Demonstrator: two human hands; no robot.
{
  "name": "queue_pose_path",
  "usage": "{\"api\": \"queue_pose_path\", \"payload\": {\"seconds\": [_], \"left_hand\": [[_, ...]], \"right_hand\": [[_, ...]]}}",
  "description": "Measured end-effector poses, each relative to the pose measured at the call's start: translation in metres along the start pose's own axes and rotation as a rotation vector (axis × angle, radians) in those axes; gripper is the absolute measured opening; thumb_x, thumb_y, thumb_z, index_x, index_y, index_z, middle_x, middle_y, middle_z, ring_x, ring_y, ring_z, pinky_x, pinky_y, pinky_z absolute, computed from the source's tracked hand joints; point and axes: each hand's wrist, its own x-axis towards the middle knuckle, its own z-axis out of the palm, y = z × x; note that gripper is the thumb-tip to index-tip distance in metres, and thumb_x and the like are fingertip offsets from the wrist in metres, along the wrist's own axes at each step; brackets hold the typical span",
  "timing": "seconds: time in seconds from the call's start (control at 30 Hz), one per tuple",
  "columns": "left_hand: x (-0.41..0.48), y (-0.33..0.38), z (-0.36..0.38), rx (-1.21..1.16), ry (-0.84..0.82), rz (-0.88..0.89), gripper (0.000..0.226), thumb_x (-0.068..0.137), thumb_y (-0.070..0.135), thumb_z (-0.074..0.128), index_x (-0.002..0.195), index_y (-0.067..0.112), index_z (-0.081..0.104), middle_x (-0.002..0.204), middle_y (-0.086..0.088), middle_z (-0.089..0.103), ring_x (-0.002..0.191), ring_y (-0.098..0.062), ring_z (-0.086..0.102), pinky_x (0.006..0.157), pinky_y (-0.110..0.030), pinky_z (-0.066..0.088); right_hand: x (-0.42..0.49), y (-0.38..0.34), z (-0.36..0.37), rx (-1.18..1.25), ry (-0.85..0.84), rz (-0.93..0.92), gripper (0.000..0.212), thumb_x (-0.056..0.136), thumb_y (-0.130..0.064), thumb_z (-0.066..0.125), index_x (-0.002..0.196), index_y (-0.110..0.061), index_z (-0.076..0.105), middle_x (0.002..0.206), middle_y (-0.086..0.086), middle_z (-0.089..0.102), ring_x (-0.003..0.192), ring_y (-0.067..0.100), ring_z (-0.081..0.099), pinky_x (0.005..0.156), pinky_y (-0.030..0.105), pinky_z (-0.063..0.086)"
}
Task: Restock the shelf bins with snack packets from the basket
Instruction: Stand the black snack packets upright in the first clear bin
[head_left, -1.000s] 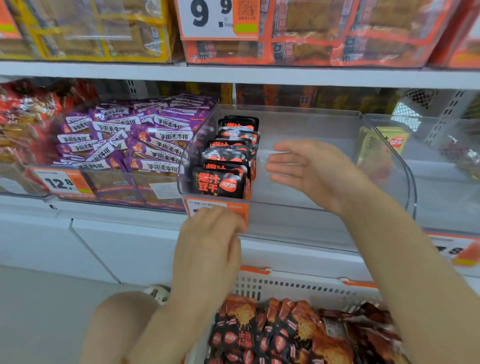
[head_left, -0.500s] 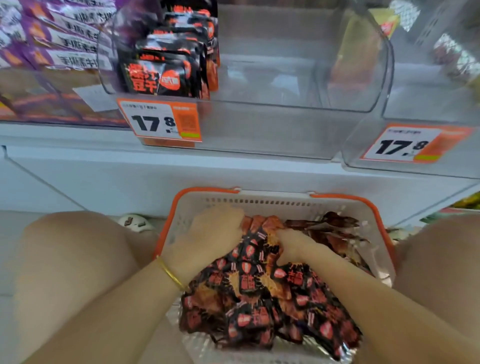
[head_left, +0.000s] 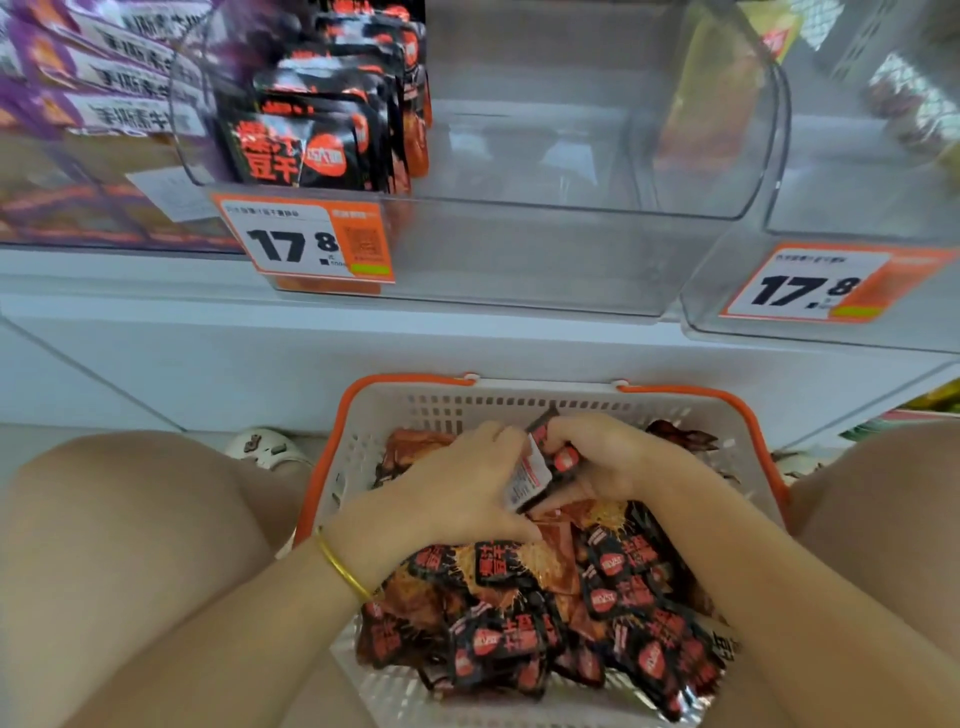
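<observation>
A white basket with an orange rim (head_left: 691, 396) sits between my knees, heaped with black-and-red snack packets (head_left: 524, 623). Both hands are inside it at the far end. My left hand (head_left: 457, 483) and my right hand (head_left: 602, 457) together grip a small stack of packets (head_left: 540, 465), lifted edge-up above the heap. Above, the clear shelf bin (head_left: 519, 254) holds one upright row of the same packets (head_left: 322, 119) along its left side; the rest of the bin is bare.
Purple packets (head_left: 98, 88) fill the bin to the left. Another clear bin (head_left: 831, 291) stands to the right. Orange price tags reading 17.8 (head_left: 306, 241) hang on the bin fronts. A white shoe (head_left: 265, 447) shows beside the basket.
My hands left the shelf bin and dropped into the basket as my view tilted down. Over the last half second they gathered several packets and raised them off the heap.
</observation>
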Motion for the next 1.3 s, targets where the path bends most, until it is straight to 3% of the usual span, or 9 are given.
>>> {"api": "queue_pose_path", "payload": {"seconds": [0.1,0.23,0.33,0.5,0.6,0.67,0.73,1.03,1.3], "left_hand": [[-0.007,0.008,-0.013,0.059,0.241,0.083,0.052,0.081,0.038,0.068,0.118,0.016,0.040,0.111,0.001,0.045,0.104,-0.017,0.047,0.080,-0.028,0.042],[-0.033,0.001,-0.055,-0.324,0.378,0.026,0.033,0.085,0.029,0.065,0.113,0.017,0.051,0.102,0.004,0.062,0.093,-0.011,0.059,0.081,-0.028,0.046],[-0.058,0.007,-0.093,-0.603,0.445,0.116,0.040,0.079,0.016,0.073,0.116,0.020,0.057,0.107,0.008,0.067,0.098,-0.005,0.063,0.086,-0.026,0.049],[-0.065,0.017,-0.163,-0.836,0.913,0.172,0.015,0.087,0.010,0.064,0.096,0.021,0.059,0.086,0.002,0.063,0.078,-0.007,0.060,0.075,-0.028,0.052],[-0.050,0.000,-0.189,-0.342,1.218,0.062,0.015,0.092,0.019,0.051,0.101,0.017,0.062,0.092,-0.002,0.063,0.089,-0.014,0.058,0.083,-0.030,0.048],[-0.037,-0.016,-0.201,0.128,1.107,-0.040,0.038,0.087,0.034,0.038,0.102,0.014,0.066,0.103,-0.006,0.065,0.102,-0.024,0.056,0.091,-0.039,0.044],[-0.027,-0.027,-0.209,0.298,0.948,-0.129,0.049,0.082,0.043,0.032,0.103,0.016,0.068,0.108,-0.005,0.063,0.112,-0.028,0.052,0.097,-0.045,0.041],[-0.003,-0.050,-0.208,0.324,0.925,-0.174,0.055,0.081,0.044,0.024,0.093,0.018,0.070,0.100,0.000,0.065,0.098,-0.028,0.058,0.092,-0.040,0.041],[-0.002,-0.051,-0.198,0.316,1.012,-0.139,0.043,0.083,0.039,0.035,0.087,0.017,0.072,0.102,-0.001,0.068,0.099,-0.028,0.061,0.093,-0.041,0.042]], "right_hand": [[-0.024,-0.012,0.002,0.075,-0.106,-0.112,0.018,0.095,-0.017,0.040,0.097,-0.004,0.052,0.088,0.014,0.061,0.083,0.030,0.064,0.067,0.038,0.060],[-0.052,-0.019,0.000,-0.193,-0.061,-0.348,0.069,0.081,-0.070,0.040,0.122,-0.018,0.059,0.117,-0.001,0.067,0.108,0.017,0.063,0.087,0.035,0.051],[-0.081,-0.036,0.014,-0.295,0.010,-0.642,0.038,0.073,-0.031,0.075,0.107,-0.017,0.067,0.103,0.002,0.072,0.091,0.014,0.067,0.084,0.034,0.052],[-0.129,-0.126,0.045,-0.321,0.186,-0.997,0.010,0.079,-0.006,0.070,0.081,-0.014,0.064,0.064,-0.002,0.067,0.056,0.009,0.063,0.052,0.025,0.055],[-0.119,-0.196,0.046,-0.481,0.498,-1.126,0.006,0.081,-0.008,0.070,0.081,-0.011,0.065,0.078,0.010,0.065,0.071,0.019,0.062,0.066,0.043,0.058],[-0.086,-0.233,0.041,-0.718,0.725,-1.049,0.019,0.078,-0.015,0.075,0.093,-0.005,0.069,0.089,0.014,0.065,0.081,0.018,0.059,0.082,0.046,0.054],[-0.042,-0.257,0.032,-0.819,0.813,-0.887,0.029,0.077,-0.017,0.076,0.103,-0.004,0.068,0.101,0.014,0.067,0.092,0.020,0.061,0.087,0.040,0.051],[0.055,-0.299,0.023,-0.803,1.052,-0.715,0.034,0.090,-0.032,0.062,0.113,-0.007,0.062,0.114,0.015,0.064,0.108,0.033,0.060,0.082,0.035,0.047],[0.067,-0.309,0.034,-1.047,0.964,-0.518,0.042,0.101,-0.037,0.040,0.113,-0.003,0.060,0.100,0.016,0.060,0.096,0.027,0.059,0.077,0.033,0.045]]}}
